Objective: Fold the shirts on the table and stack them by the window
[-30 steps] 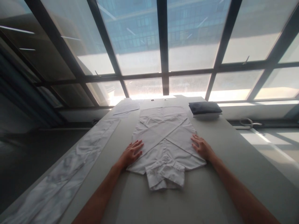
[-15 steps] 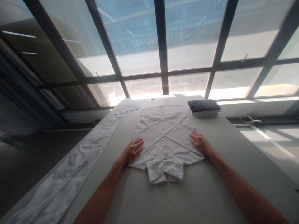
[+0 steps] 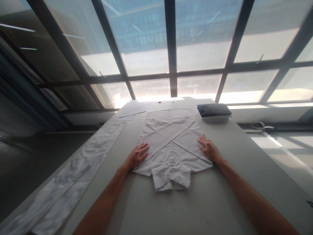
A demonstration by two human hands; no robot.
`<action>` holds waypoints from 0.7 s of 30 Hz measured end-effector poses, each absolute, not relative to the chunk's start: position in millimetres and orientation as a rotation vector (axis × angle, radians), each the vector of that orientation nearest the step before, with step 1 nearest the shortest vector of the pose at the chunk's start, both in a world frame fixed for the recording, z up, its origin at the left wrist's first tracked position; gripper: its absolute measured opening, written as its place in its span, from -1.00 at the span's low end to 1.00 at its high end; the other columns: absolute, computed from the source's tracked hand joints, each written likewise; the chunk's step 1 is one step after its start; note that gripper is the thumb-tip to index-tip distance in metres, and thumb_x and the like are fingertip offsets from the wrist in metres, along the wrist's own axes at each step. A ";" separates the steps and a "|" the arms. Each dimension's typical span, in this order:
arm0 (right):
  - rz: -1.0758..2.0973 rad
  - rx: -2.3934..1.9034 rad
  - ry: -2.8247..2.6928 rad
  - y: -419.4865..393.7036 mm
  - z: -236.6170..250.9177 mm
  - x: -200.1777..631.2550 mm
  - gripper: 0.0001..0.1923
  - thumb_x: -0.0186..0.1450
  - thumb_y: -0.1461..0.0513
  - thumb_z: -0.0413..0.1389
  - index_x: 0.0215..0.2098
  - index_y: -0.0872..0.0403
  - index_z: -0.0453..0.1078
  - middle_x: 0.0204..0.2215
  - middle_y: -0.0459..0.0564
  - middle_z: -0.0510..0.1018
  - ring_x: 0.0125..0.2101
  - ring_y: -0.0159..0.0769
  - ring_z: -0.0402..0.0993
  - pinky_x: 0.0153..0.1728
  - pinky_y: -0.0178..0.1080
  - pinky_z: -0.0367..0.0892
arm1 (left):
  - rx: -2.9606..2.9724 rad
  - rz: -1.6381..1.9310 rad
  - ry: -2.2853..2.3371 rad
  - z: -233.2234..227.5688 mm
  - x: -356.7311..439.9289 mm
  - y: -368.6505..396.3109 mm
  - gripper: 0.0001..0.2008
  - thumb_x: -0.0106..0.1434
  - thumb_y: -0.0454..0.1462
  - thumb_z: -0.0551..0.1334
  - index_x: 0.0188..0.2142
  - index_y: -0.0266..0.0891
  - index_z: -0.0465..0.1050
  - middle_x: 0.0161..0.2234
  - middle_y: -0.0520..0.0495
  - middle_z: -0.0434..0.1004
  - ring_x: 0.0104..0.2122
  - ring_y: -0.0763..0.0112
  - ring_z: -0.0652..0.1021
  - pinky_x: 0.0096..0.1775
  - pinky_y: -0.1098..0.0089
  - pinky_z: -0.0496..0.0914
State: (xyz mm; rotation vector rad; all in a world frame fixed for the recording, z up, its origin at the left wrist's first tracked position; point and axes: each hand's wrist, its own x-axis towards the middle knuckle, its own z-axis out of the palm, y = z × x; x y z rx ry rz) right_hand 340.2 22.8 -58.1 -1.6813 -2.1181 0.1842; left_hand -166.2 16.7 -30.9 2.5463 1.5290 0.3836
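We have a white shirt [image 3: 171, 147] spread flat in the middle of the long grey table [image 3: 220, 202], its sleeves folded in so that they cross over the body and the collar end lying nearest to us. Our left hand [image 3: 137, 156] rests palm down on the shirt's left edge with the fingers spread and flat, gripping nothing, and our right hand [image 3: 207, 149] lies the same way on the right edge (both hands press on the cloth rather than pinch it). We judge the shirt to be light, thin and quite limp: it shows soft creases, it would sag from any single hold, and the crossed sleeves would likely slip out of place if one corner alone were lifted. On the smooth tabletop it will probably slide easily under a flat palm. The surest holds look to be the two side edges under our hands, pinched together through all layers, or the shoulders just beside the collar. Well apart at the far right of the table sits a dark folded stack [image 3: 214, 111], and a long white cloth strip [image 3: 73, 173] runs along the left edge; some flat white pieces [image 3: 132, 112] lie at the far left.
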 end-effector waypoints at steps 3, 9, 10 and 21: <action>0.183 -1.673 -2.107 22.3 -58.2 339.8 -0.50 0.43 0.16 -0.03 0.27 0.07 0.41 0.34 0.16 0.34 0.35 -0.09 0.21 0.36 0.02 0.08 | 2.551 0.381 1.534 -31.4 -166.8 16.8 -0.46 0.47 0.02 0.04 0.36 -0.01 0.31 0.40 -0.09 0.20 0.39 0.06 0.22 0.36 -0.07 0.13; 0.198 -1.659 -2.097 20.5 -59.6 339.7 -0.50 0.42 0.17 -0.02 0.28 0.06 0.40 0.34 0.16 0.33 0.35 -0.07 0.21 0.36 0.06 0.07 | 2.555 0.373 1.523 -33.2 -169.0 16.4 -0.43 0.48 0.07 0.01 0.37 -0.02 0.30 0.41 -0.08 0.18 0.40 0.08 0.20 0.38 -0.03 0.09; 0.199 -1.658 -2.096 20.0 -59.6 339.7 -0.50 0.42 0.17 -0.03 0.28 0.06 0.40 0.34 0.17 0.33 0.35 -0.06 0.21 0.36 0.06 0.07 | 2.553 0.371 1.524 -33.8 -169.3 16.4 -0.43 0.48 0.07 0.01 0.37 -0.02 0.30 0.41 -0.08 0.18 0.40 0.08 0.20 0.38 -0.03 0.09; 0.153 -1.672 -2.128 14.3 -54.6 337.2 -0.50 0.43 0.18 -0.05 0.27 0.12 0.40 0.33 0.22 0.33 0.35 -0.03 0.21 0.35 0.08 0.09 | 2.580 0.077 1.617 -29.0 -162.5 8.2 -0.42 0.53 0.02 -0.06 0.45 -0.02 0.09 0.46 -0.08 0.00 0.44 0.03 0.06 0.35 -0.20 -0.02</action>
